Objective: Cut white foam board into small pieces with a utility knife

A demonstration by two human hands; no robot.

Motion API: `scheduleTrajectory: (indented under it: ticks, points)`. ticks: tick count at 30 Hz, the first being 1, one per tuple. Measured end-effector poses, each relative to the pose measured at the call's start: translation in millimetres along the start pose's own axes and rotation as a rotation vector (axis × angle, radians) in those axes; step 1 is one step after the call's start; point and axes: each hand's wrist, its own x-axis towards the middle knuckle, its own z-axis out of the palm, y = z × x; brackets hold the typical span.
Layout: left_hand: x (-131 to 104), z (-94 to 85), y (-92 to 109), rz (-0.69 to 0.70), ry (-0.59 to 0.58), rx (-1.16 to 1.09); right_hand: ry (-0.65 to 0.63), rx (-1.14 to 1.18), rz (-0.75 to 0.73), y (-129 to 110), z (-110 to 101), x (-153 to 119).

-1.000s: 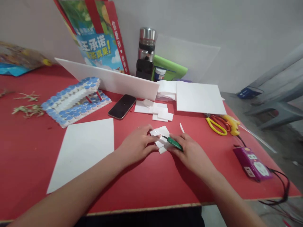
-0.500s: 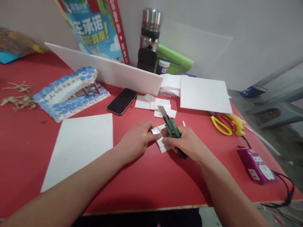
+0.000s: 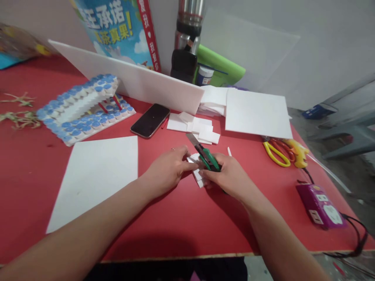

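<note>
My right hand [image 3: 227,173] is closed round a green and black utility knife [image 3: 208,159], its long blade out and pointing up and left. Under the knife lie small white foam board pieces [image 3: 198,180], one over another on the red table. My left hand [image 3: 172,168] pinches the left edge of these pieces between thumb and fingers. The right fingertips also touch their right side. Part of the pieces is hidden by the knife and fingers. Just beyond the blade lie more small white cut pieces [image 3: 202,127].
A phone [image 3: 150,120], a blue-dotted white model [image 3: 84,111] and a large white sheet [image 3: 96,175] lie to the left. On the right are a white board [image 3: 258,113], yellow-handled scissors [image 3: 275,154], a yellow glue gun [image 3: 299,153] and a purple power strip [image 3: 320,207].
The knife has tilted further left and lower over the small pieces in my right hand. My left hand keeps its hold. The view has shifted slightly.
</note>
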Motion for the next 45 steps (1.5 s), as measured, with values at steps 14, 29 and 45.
scheduleTrajectory:
  ticks: [14,29,45]
  points:
    - [-1.4,-9.9,5.7,-0.143,0.060,-0.201,0.004,-0.060,-0.032,4.5,0.0,0.8]
    - [-5.4,-20.2,10.5,0.015,-0.020,-0.098,0.003,-0.076,-0.065,5.4,0.1,0.6]
    - [-4.2,5.2,27.9,-0.060,0.106,0.137,-0.006,-0.473,-0.156,-7.1,-43.6,-32.8]
